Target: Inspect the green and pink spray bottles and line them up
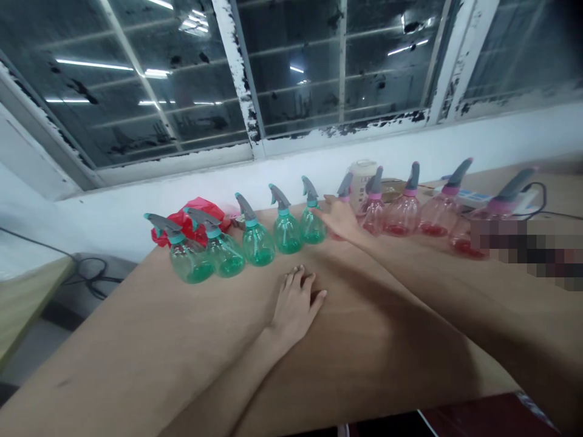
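Observation:
My left hand (295, 303) lies on the wooden table, palm down, fingers spread, holding nothing. My right hand (339, 217) reaches into the row of spray bottles, thumb and fingers apart. Its thumb overlaps the neck of the rightmost green spray bottle (313, 227); whether it touches cannot be seen. Behind the hand stands a pink spray bottle (345, 185), partly hidden. Several green bottles with grey-and-teal heads, such as this spray bottle (258, 246), line the left. Pink bottles with grey heads, including this spray bottle (401, 212), continue right. Coloured liquid lies low in them.
A red plastic bag (200, 212) lies behind the left bottles. Behind the pink ones stand a whitish container (363, 173) and a power strip (478, 199). The wooden table (150, 340) meets a white wall under windows. A dark cable (93, 270) hangs beyond the left edge.

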